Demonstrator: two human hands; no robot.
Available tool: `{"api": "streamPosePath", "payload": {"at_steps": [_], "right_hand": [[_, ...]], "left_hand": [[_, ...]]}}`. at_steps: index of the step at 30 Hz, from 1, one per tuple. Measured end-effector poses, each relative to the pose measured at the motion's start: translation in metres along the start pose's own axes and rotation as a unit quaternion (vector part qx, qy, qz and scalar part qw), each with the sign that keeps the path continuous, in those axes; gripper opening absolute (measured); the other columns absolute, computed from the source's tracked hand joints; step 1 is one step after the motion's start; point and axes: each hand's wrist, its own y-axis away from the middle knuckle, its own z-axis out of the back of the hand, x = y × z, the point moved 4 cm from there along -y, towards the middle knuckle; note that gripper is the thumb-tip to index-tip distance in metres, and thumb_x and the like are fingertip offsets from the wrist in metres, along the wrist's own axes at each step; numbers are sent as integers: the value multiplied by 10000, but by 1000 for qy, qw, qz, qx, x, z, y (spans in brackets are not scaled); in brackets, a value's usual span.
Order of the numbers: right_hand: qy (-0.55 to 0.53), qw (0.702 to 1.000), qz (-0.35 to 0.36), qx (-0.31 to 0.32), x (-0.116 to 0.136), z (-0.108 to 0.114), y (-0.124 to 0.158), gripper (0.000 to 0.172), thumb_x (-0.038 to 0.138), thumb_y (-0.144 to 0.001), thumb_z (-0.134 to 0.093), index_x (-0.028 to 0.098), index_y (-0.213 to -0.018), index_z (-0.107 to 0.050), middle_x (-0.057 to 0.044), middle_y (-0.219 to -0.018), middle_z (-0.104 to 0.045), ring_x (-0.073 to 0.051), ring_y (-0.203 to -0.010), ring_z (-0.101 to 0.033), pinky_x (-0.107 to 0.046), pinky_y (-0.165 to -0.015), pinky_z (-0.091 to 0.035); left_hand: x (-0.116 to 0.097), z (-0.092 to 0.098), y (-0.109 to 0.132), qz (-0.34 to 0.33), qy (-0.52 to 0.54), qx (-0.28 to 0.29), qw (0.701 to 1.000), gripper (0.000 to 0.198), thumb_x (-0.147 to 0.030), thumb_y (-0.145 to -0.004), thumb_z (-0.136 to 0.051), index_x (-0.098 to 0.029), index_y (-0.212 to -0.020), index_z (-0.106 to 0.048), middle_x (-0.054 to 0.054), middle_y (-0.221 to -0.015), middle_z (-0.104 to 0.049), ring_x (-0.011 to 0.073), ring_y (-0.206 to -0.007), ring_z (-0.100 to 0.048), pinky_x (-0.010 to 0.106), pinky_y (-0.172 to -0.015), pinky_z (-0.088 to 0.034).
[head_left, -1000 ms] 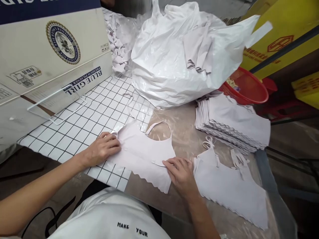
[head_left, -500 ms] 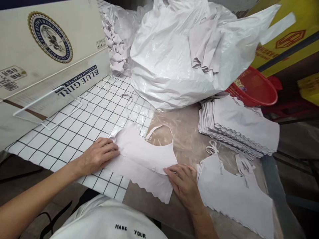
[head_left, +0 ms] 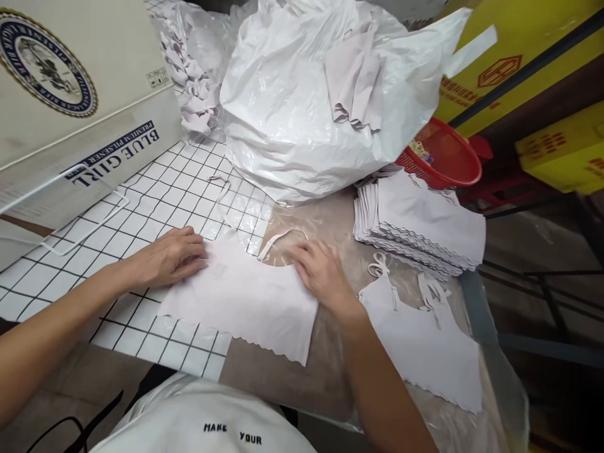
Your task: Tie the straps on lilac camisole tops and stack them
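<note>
A pale pinkish camisole top (head_left: 245,296) with a scalloped hem lies flat in front of me, hem towards me. Curled fingers of my left hand (head_left: 175,257) hold its upper left edge. At the upper right corner, where the thin strap (head_left: 278,238) joins, my right hand (head_left: 323,267) is closed on the fabric; its fingertips are slightly blurred. The strap loops above the neckline. To the right lies a second camisole top (head_left: 425,346) with its straps bunched.
A stack of folded tops (head_left: 425,220) sits at the right, near a red basket (head_left: 453,154). A big white plastic bag (head_left: 283,126) with a folded piece on it fills the back. At left stands a beer carton (head_left: 94,75) beside a white wire frame (head_left: 89,236).
The top's lower edge, folded up before, now lies unfolded towards me. My right hand has moved up from the lower edge to the strap corner. The view has shifted right.
</note>
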Motion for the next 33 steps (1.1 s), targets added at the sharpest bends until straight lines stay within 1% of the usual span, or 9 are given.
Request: {"api": "streamPosePath", "payload": {"at_steps": [5, 9, 12, 13, 18, 22, 28, 31, 33], "right_hand": [[-14, 997, 64, 43, 27, -8, -38, 313, 191, -978, -498, 235, -1275, -587, -120, -1269, -595, -267, -1151, -515, -430, -947, -359], [-84, 984, 129, 87, 40, -4, 0, 285, 410, -937, -624, 224, -1153, -621, -81, -1077, -638, -232, -1014, -547, -385, -891, -378], [-69, 983, 148, 82, 44, -6, 41, 53, 245, -942, -617, 209, -912, -641, -24, -852, -635, -173, -840, -543, -356, -860, -352], [-61, 985, 147, 68, 46, -7, 52, 99, 176, -944, -588, 206, -861, -632, -10, -804, -624, -155, -794, -531, -352, -860, -344], [-41, 992, 116, -4, 52, -12, 78, 165, 113, -954, -512, 213, -901, -632, -2, -797, -625, -137, -737, -516, -345, -848, -351], [-17, 997, 73, -17, 44, -17, 76, 216, 235, -952, -565, 231, -1161, -619, -88, -1062, -672, -222, -990, -573, -388, -884, -367], [-57, 997, 10, -45, 21, -21, 59, 127, 192, -946, -552, 240, -927, -668, -39, -952, -693, -214, -949, -582, -402, -891, -360], [-123, 985, -65, -104, 18, -3, 48, 144, 277, -957, -540, 241, -990, -675, -69, -989, -667, -237, -965, -585, -413, -879, -412], [-224, 959, -87, -148, 28, 25, 43, 224, 352, -983, -469, 247, -1011, -665, -85, -1008, -634, -247, -977, -596, -423, -872, -458]], "left_hand": [[-22, 0, 1, -35, 20, 3, 999, 276, -326, -969, -481, -194, -805, -660, 55, -795, -629, 198, -766, -466, 343, -718, -389], [-48, 0, 25, -75, 52, 4, 996, 191, -256, -967, -518, -225, -912, -698, 51, -959, -683, 211, -901, -514, 369, -823, -417], [-61, -5, 44, -85, 56, 8, 995, 185, -191, -959, -532, -245, -966, -709, 46, -1052, -700, 223, -1003, -537, 389, -892, -420], [-63, -8, 49, -86, 55, 13, 995, 194, -177, -955, -535, -249, -978, -714, 48, -1071, -703, 228, -1023, -541, 391, -900, -422], [-68, -17, 60, -95, 40, 24, 994, 221, -148, -955, -530, -253, -1009, -716, 51, -1151, -699, 246, -1098, -539, 397, -920, -424], [-72, -13, 61, -107, 53, 15, 993, 209, -142, -944, -548, -252, -1032, -703, 49, -1169, -698, 251, -1140, -532, 396, -930, -441], [-55, -7, 52, -43, 63, -92, 993, 169, -199, -957, -540, -244, -1031, -685, 45, -1102, -704, 233, -1084, -552, 419, -908, -488], [-39, -7, 43, 22, 17, -167, 986, 176, -278, -949, -558, -235, -1078, -668, 70, -1093, -691, 239, -1002, -556, 423, -849, -502], [-35, -6, 37, 32, -3, -183, 983, 211, -319, -946, -556, -228, -1108, -656, 89, -1117, -681, 254, -1002, -548, 433, -841, -504]]}}
